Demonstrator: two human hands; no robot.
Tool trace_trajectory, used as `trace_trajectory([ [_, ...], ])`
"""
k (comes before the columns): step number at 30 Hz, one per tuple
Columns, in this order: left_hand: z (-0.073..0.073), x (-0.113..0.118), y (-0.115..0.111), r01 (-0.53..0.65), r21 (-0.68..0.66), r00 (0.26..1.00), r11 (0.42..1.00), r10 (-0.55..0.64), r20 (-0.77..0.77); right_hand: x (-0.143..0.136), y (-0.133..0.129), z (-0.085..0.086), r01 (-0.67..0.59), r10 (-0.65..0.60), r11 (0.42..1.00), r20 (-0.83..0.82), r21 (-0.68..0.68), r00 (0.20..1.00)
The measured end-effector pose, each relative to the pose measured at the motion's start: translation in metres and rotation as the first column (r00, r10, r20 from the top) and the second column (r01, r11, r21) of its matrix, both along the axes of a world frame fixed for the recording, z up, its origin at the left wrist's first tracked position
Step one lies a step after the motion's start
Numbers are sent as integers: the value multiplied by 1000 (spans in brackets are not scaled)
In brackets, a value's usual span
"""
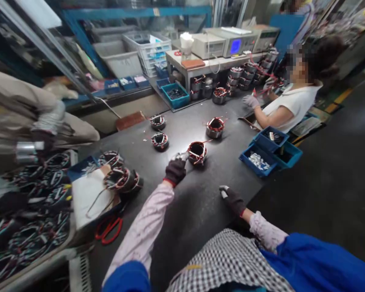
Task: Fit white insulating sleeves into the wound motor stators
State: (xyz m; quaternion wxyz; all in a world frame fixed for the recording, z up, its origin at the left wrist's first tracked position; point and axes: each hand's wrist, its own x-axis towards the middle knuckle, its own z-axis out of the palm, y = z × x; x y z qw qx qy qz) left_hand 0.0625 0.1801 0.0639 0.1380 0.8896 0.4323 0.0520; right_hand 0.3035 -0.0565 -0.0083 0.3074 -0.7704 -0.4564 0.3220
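Note:
In the middle of the dark table stands a wire-wound motor stator (197, 154) with red and white leads on its upper rim. My left hand (175, 168), in a dark glove with pale fingertips, has its fingers closed on the stator's left side; the thumb is mostly hidden. Lying low near the table's right front edge is my right hand (233, 200), gloved alike, fingers stretched out and holding nothing. Just behind the touched stator is another stator (215, 127) with red leads. Two smaller stators, a nearer one (159, 141) and a farther one (157, 122), sit to the left.
Blue bins (258, 161) with small white parts stand at the right edge. More stators (121, 179) and red-handled scissors (108, 229) lie left, beside a crate (71, 227) full of stators. A co-worker (280, 103) handles red wires; another person (48, 117) holds a metal cylinder.

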Motion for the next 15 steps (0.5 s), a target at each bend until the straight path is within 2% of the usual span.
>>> trace_trajectory([
  [2,2,50,43,119,-13,985,993,-120,-125,44,0,6,67,-67,998,-7,12,998],
  [3,2,68,57,169,-48,969,984,-175,-173,63,2,9,100,-100,995,2,18,995],
  [6,-5,99,74,198,-180,933,963,-242,-267,107,23,13,119,-121,992,52,30,991],
  [10,-12,111,60,69,-208,924,976,-141,-356,130,81,21,-68,72,997,213,-26,974],
  [13,-13,106,41,14,-216,909,976,-103,-404,138,149,35,-183,192,981,308,-57,932],
  [15,-16,94,23,21,-250,904,968,-125,-408,145,201,46,-252,258,965,397,-70,881],
])
